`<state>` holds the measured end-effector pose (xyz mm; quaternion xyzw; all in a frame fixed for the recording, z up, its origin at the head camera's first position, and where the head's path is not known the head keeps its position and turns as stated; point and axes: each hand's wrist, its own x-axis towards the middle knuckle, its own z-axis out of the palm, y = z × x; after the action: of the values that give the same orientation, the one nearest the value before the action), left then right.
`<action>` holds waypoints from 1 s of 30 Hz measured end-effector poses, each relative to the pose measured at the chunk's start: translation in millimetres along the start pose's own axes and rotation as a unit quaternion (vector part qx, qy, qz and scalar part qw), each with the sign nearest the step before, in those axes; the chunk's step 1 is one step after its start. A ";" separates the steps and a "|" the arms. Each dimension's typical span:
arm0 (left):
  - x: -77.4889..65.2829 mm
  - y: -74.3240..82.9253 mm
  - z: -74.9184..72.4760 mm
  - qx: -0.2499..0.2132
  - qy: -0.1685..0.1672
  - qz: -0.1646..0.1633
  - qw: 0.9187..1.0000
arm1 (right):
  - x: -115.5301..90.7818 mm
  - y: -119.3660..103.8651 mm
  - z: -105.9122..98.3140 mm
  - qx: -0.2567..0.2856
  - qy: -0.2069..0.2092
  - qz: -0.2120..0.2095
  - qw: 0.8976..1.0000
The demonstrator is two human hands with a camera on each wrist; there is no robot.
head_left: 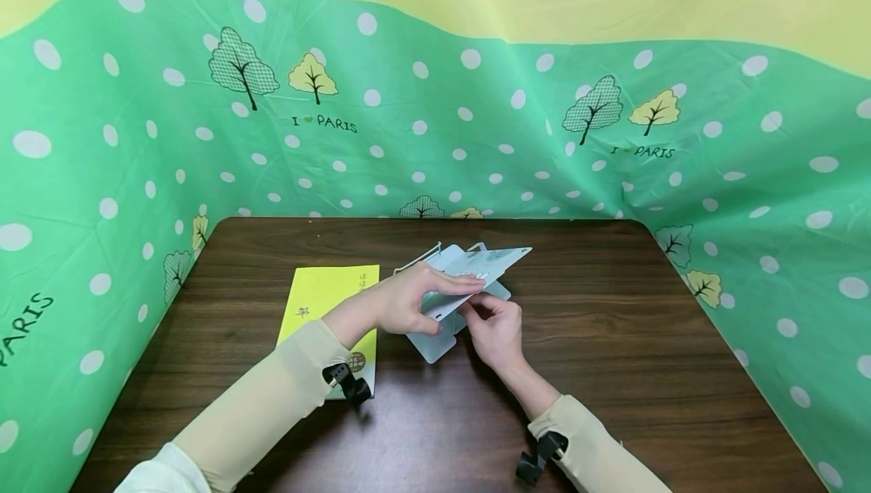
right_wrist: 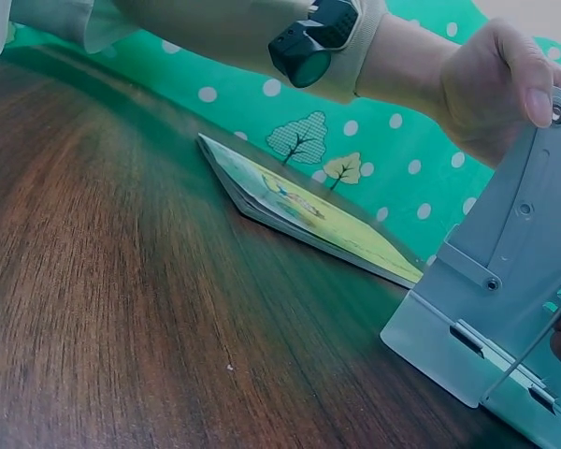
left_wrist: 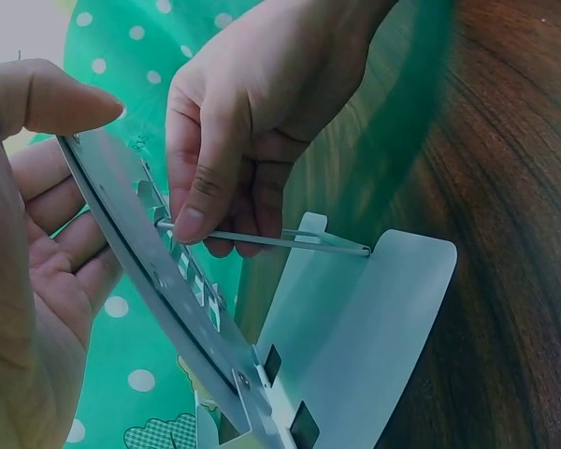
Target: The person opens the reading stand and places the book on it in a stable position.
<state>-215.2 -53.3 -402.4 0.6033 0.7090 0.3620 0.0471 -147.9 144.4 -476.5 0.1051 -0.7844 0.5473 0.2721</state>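
Observation:
A pale blue metal book stand [head_left: 502, 260] stands on the table, its upper plate tilted up from the flat base [head_left: 430, 346]. My left hand [head_left: 407, 300] grips the plate by its edge, the thumb on one face and the fingers on the other. Under the raised plate, my right hand [head_left: 497, 330] pinches a thin wire support leg [left_wrist: 290, 243] between thumb and fingers. That leg runs from the base to a row of notched slots [left_wrist: 194, 271] on the plate's back, its end right at the slots. In the right wrist view the right fingers show only at the edge.
A yellow book [head_left: 320, 296] lies on the dark wooden table [head_left: 612, 342], left of the stand and partly beneath the left forearm. Green dotted cloth [head_left: 422, 100] hangs around the back and sides. Each wrist carries a black strapped camera [head_left: 348, 385].

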 end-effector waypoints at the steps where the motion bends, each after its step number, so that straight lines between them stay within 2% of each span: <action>1: 0.0 -0.1 0.2 -0.001 0.000 0.000 1.000 | -0.1 2.9 -0.1 0.003 0.000 -0.001 1.000; 7: 0.0 -1.5 1.3 -0.003 0.002 0.007 1.000 | -0.9 7.3 -3.3 0.012 -0.012 -0.003 1.000; 17: -1.3 -0.3 -1.2 -0.019 0.010 0.022 1.000 | -2.3 1.1 -11.3 -0.011 -0.009 -0.005 1.000; 24: -2.3 -2.7 -7.3 -0.039 0.053 0.033 0.997 | -4.6 -8.7 -13.8 -0.008 -0.001 0.004 1.000; 30: 0.8 -13.7 -16.7 -0.078 0.083 0.033 0.993 | -7.8 -37.0 -17.7 0.010 -0.006 0.019 1.000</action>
<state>-235.1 -60.4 -397.7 0.5890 0.6594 0.4665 0.0234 -118.7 145.6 -446.6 0.0960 -0.7822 0.5598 0.2560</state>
